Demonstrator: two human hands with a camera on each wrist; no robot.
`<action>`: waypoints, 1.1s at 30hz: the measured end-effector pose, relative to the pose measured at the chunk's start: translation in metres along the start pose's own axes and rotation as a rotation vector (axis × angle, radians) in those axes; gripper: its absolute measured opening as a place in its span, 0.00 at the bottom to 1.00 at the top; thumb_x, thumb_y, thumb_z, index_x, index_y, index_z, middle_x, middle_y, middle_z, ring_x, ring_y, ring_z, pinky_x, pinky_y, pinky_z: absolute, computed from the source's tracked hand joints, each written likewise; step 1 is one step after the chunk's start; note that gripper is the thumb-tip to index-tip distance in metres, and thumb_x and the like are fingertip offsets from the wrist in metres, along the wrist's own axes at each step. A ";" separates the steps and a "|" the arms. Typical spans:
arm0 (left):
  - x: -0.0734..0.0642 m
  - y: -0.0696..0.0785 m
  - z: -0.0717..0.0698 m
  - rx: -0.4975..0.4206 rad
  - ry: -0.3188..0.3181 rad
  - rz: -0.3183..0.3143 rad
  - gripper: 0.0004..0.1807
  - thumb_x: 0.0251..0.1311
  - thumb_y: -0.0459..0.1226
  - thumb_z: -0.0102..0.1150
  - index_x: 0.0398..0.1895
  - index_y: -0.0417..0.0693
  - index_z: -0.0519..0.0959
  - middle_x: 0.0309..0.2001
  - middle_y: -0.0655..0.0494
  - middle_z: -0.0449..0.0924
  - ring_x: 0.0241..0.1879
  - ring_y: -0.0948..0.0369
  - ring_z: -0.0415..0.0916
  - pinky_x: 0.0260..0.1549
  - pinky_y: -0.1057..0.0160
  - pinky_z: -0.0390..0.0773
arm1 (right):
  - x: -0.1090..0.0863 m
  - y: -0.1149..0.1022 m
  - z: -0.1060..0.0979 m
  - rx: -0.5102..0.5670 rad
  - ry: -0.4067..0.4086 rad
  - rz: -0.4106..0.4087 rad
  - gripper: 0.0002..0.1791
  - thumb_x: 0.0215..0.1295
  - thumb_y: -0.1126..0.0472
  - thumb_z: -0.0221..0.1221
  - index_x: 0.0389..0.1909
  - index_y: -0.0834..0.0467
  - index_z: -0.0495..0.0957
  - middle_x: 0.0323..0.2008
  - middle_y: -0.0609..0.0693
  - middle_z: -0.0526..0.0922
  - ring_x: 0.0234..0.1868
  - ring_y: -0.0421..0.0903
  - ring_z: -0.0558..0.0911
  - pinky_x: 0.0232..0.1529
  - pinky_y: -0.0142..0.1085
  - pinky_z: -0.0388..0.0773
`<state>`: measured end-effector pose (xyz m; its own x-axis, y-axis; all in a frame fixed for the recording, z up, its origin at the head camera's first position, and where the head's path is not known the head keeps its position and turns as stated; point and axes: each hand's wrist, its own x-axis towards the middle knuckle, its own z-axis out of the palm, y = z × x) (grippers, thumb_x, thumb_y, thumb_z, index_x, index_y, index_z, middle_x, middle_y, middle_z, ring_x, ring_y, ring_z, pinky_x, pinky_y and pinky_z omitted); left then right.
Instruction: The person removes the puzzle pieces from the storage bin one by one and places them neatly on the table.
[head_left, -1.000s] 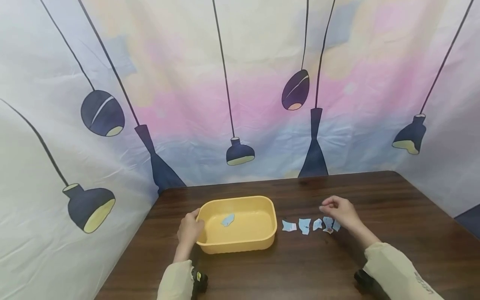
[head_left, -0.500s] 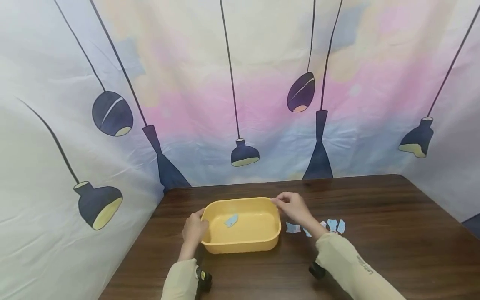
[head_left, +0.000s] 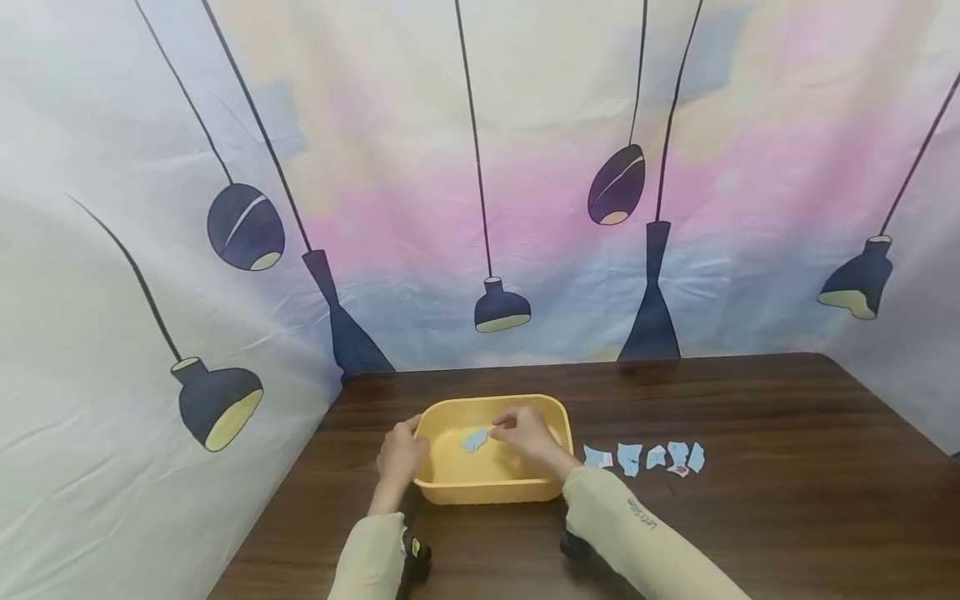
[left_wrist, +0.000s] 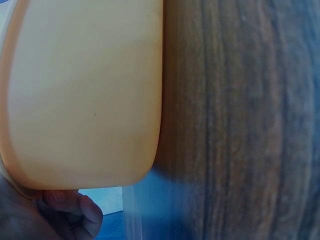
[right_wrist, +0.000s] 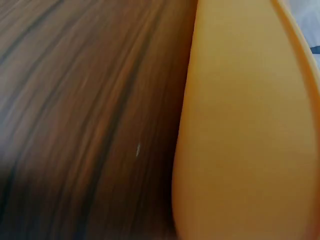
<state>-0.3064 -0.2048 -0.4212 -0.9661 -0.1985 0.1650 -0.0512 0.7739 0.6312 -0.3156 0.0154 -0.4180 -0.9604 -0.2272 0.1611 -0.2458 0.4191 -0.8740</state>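
Observation:
A yellow plastic basin [head_left: 491,493] stands on the table. My left hand [head_left: 401,457] grips its left rim; in the left wrist view the thumb side lies at the rim and the fingers [left_wrist: 90,215] curl outside the wall. Inside the basin lies a torn light blue paper piece [head_left: 474,440]. Over the basin hovers my right hand [head_left: 531,435], fingers loosely bent, fingertips just right of that piece; whether they touch it I cannot tell. The right wrist view holds only the basin's outer wall [right_wrist: 245,125] and the table, no fingers.
Several torn light blue paper pieces [head_left: 629,458] lie in a row on the dark wooden table [head_left: 750,533], right of the basin. Behind the table hangs a cloth [head_left: 570,183] printed with lamps. The right forearm crosses the basin's near right corner.
My right hand has moved left from above the row of paper pieces to inside the basin's outline, near the piece there. The left hand stays at the basin's rim. The head view has shifted slightly.

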 end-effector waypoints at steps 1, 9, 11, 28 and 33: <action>0.000 0.000 0.000 0.003 0.003 0.002 0.29 0.55 0.33 0.47 0.63 0.45 0.75 0.47 0.40 0.84 0.27 0.55 0.75 0.22 0.60 0.67 | 0.002 -0.001 0.004 0.007 -0.014 0.002 0.13 0.60 0.65 0.62 0.44 0.68 0.81 0.39 0.58 0.84 0.41 0.49 0.81 0.41 0.39 0.80; -0.002 -0.002 -0.001 -0.006 0.012 -0.009 0.29 0.53 0.32 0.48 0.63 0.44 0.75 0.44 0.40 0.84 0.26 0.55 0.74 0.21 0.60 0.67 | 0.015 -0.017 0.034 0.030 -0.144 -0.026 0.19 0.60 0.68 0.62 0.52 0.69 0.79 0.47 0.63 0.84 0.47 0.57 0.83 0.46 0.41 0.81; -0.002 -0.002 -0.001 -0.005 0.012 -0.007 0.29 0.53 0.32 0.48 0.62 0.45 0.76 0.43 0.41 0.84 0.26 0.55 0.74 0.21 0.60 0.66 | 0.016 -0.020 0.038 0.027 -0.166 -0.015 0.20 0.60 0.67 0.62 0.54 0.69 0.78 0.49 0.63 0.83 0.49 0.58 0.82 0.48 0.44 0.81; -0.001 -0.001 0.007 -0.044 0.021 -0.011 0.29 0.52 0.32 0.49 0.62 0.45 0.77 0.48 0.42 0.84 0.25 0.56 0.73 0.20 0.61 0.66 | 0.021 0.003 0.045 0.001 -0.158 0.003 0.26 0.61 0.66 0.61 0.61 0.68 0.72 0.59 0.65 0.77 0.60 0.63 0.75 0.59 0.52 0.74; -0.001 -0.001 0.004 -0.061 0.033 -0.003 0.28 0.54 0.33 0.49 0.62 0.44 0.76 0.45 0.41 0.84 0.23 0.56 0.71 0.19 0.62 0.65 | 0.021 0.004 0.046 -0.067 -0.177 0.023 0.26 0.61 0.68 0.60 0.62 0.67 0.71 0.59 0.63 0.78 0.61 0.61 0.75 0.62 0.51 0.72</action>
<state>-0.3067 -0.2027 -0.4253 -0.9570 -0.2215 0.1875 -0.0377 0.7356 0.6764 -0.3303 -0.0279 -0.4388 -0.9294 -0.3654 0.0527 -0.2374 0.4821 -0.8433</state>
